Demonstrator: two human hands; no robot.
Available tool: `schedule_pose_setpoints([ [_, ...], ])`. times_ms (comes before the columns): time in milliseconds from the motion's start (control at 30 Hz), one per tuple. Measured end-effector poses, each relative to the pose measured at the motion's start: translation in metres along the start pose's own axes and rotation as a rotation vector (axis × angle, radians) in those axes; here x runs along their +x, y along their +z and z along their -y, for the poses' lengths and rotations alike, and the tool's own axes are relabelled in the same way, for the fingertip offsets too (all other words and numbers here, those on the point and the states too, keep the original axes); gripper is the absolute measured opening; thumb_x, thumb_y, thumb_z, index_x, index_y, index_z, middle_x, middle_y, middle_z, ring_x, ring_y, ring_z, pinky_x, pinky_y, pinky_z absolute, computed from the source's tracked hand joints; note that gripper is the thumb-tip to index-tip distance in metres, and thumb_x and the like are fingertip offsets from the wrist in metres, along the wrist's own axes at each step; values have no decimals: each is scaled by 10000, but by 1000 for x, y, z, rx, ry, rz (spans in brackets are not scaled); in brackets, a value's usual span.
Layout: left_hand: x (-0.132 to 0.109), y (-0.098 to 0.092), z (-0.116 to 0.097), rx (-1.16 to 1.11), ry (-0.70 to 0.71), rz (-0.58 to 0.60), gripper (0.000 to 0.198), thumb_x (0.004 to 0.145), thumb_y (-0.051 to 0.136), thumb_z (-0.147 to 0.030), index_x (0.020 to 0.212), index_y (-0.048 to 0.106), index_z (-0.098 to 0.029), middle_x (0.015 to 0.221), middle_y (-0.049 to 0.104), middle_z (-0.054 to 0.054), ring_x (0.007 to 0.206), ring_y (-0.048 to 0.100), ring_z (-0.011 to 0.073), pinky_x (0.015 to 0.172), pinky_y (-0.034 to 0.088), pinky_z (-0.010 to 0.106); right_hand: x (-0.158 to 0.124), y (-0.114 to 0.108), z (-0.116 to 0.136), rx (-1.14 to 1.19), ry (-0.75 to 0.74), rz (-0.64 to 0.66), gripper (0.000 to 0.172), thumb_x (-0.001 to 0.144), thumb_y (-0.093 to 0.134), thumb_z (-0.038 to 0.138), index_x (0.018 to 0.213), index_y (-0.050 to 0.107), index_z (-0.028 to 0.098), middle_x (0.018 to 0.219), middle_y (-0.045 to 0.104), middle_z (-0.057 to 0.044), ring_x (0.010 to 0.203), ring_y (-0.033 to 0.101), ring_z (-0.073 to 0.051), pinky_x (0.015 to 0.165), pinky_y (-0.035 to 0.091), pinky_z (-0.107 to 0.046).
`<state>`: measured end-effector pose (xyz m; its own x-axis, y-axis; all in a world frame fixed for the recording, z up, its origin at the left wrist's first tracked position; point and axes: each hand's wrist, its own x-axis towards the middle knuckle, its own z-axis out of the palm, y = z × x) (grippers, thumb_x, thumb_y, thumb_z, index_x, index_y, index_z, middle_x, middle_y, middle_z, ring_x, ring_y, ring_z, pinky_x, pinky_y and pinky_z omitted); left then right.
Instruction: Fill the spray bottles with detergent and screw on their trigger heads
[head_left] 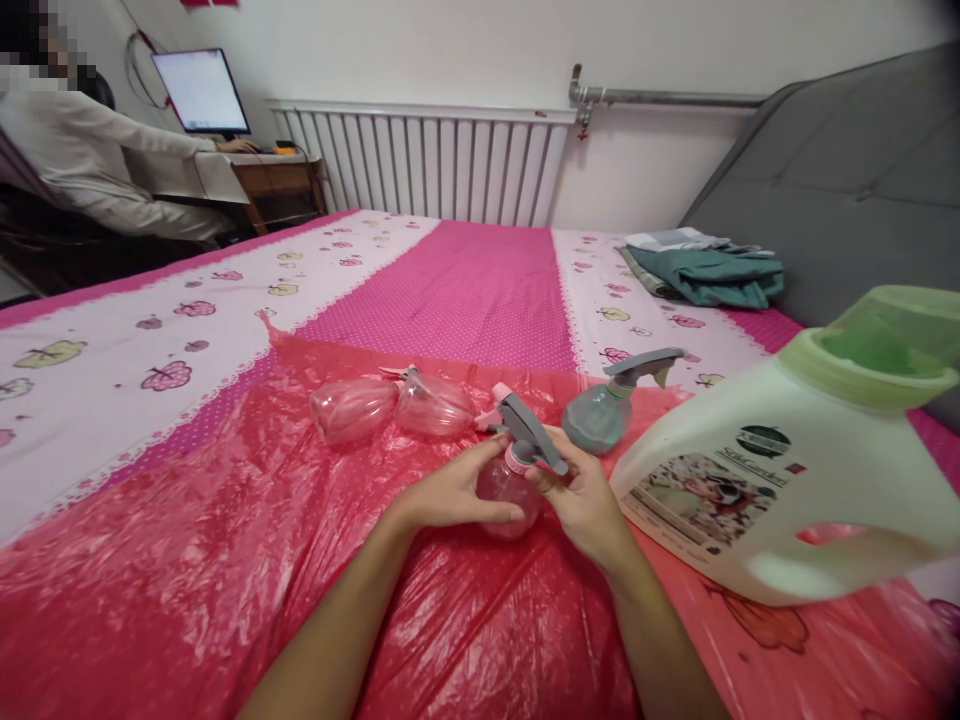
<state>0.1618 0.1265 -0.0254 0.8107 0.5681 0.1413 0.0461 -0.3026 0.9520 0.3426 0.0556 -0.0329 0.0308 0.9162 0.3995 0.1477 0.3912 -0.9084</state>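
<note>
My left hand (pixel 457 492) wraps round the body of a small pink spray bottle (pixel 504 490) standing on the red plastic sheet (pixel 225 560). My right hand (pixel 581 500) grips the bottle's neck under its grey trigger head (pixel 531 432). Two clear pink bottle bodies without heads (pixel 352 408) (pixel 433 403) lie on their sides just beyond. A teal spray bottle (pixel 600 415) with a grey trigger stands to the right of them.
A large white detergent jug (pixel 787 480) with a green cap stands close at the right. Folded teal clothes (pixel 709 272) lie on the pink bedsheet near the grey headboard (pixel 840 180). A seated person (pixel 82 160) works at a monitor (pixel 201 90) far left.
</note>
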Motion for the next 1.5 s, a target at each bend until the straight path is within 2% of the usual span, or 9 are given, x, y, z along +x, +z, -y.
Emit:
schedule_pose_setpoints([
  [100, 0, -1, 2, -1, 2, 30, 803, 749, 822, -310, 1462, 461, -232, 1537, 469, 119, 1409, 446, 332, 1183, 335, 503, 0, 7, -2, 7, 22, -75, 276, 859, 733, 366, 1055, 616, 211, 1052, 601, -1, 1005, 573, -125, 891, 444, -207],
  [200, 1, -1, 4, -22, 17, 51, 791, 769, 808, -307, 1472, 450, -244, 1531, 476, 112, 1384, 476, 328, 1166, 360, 494, 0, 14, -3, 18, 22, -127, 272, 843, 726, 305, 1033, 553, 214, 994, 587, 24, 934, 565, -109, 862, 444, -204],
  [433, 2, -3, 8, -17, 25, 64, 821, 773, 803, -304, 1495, 417, -251, 1581, 396, 132, 1435, 405, 351, 1176, 342, 522, 0, 19, 3, -43, -18, -96, 302, 884, 690, 294, 1177, 617, 276, 1139, 556, 18, 1108, 513, -128, 979, 396, -216],
  [633, 2, -3, 0, -46, 43, 60, 716, 761, 807, -276, 1411, 511, -238, 1533, 461, 133, 1393, 464, 338, 1170, 359, 518, -4, 15, 1, -59, -53, -3, 307, 994, 557, 463, 1267, 596, 327, 1209, 507, 2, 1170, 471, -142, 1045, 372, -239],
  [733, 3, -3, -1, -46, 39, 48, 695, 751, 813, -277, 1386, 534, -232, 1522, 474, 133, 1380, 477, 344, 1168, 357, 532, -7, 12, 2, -54, -46, 35, 317, 1060, 410, 465, 1311, 561, 343, 1310, 462, -1, 1251, 421, -146, 1103, 335, -268],
  [833, 3, -3, 0, -44, 41, 44, 699, 744, 819, -284, 1381, 538, -225, 1506, 492, 135, 1382, 473, 348, 1166, 357, 537, -7, 10, 2, -56, -34, 41, 299, 1067, 405, 464, 1288, 565, 341, 1318, 458, 3, 1253, 419, -141, 1107, 322, -270],
  [1067, 2, -2, 4, -44, 44, 54, 798, 763, 814, -297, 1469, 449, -229, 1521, 476, 134, 1416, 434, 336, 1187, 326, 513, -7, 14, -8, -32, 5, -17, 330, 1016, 505, 534, 1205, 523, 264, 1193, 500, -18, 1178, 472, -154, 1042, 375, -293],
  [1233, 3, -2, 5, -58, 91, 62, 752, 785, 801, -323, 1456, 470, -244, 1520, 484, 121, 1399, 456, 334, 1179, 334, 502, -8, 18, -12, -11, 24, -48, 360, 993, 545, 538, 1205, 497, 251, 1224, 508, -23, 1214, 481, -162, 1051, 388, -306],
  [1500, 3, -5, 6, -32, 72, 65, 757, 793, 789, -378, 1454, 447, -238, 1470, 516, 135, 1374, 464, 341, 1159, 346, 504, -8, 22, -15, -36, 56, -139, 410, 961, 580, 556, 1190, 508, 224, 1173, 494, -48, 1138, 501, -177, 1041, 402, -348],
])
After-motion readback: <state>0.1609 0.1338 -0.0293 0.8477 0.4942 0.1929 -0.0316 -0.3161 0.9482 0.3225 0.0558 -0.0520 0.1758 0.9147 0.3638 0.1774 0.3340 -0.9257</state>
